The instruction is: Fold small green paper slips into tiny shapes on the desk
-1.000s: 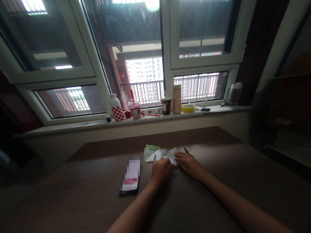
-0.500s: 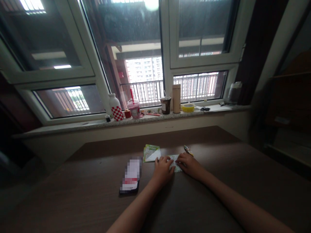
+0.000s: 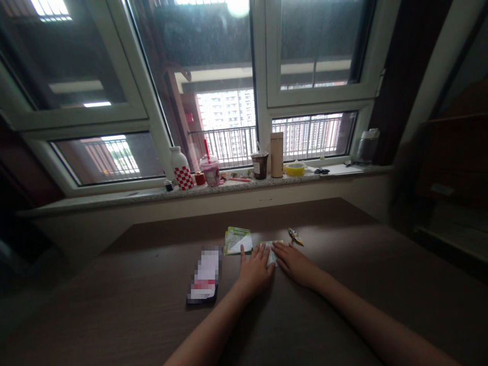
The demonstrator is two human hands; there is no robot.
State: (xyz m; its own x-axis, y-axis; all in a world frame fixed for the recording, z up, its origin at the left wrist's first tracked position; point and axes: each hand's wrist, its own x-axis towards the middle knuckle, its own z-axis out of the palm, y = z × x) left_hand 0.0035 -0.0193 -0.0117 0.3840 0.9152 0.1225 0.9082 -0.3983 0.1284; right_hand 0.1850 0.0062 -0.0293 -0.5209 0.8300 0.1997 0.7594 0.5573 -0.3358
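Both hands lie flat over a small pale green printed sheet on the dark table. My left hand has its fingers spread across the left part of the sheet, its forefinger side close to my right hand. My right hand rests on the right part with its fingers stretched out. Much of the sheet is hidden under the hands. Just left of it are green and white cards, overlapping each other, near my left little finger. Beyond my right hand is a small colourful wrapper-like item.
A phone lies on the brown table left of my left hand. Along the windowsill stand a checkered bottle, a pink drink cup, a dark cup, a tan flask, yellow tape and scissors.
My hands have gone from bent fingers at the sheet to flatter, more stretched fingers on it. The small colourful item behind my right hand shows more fully.
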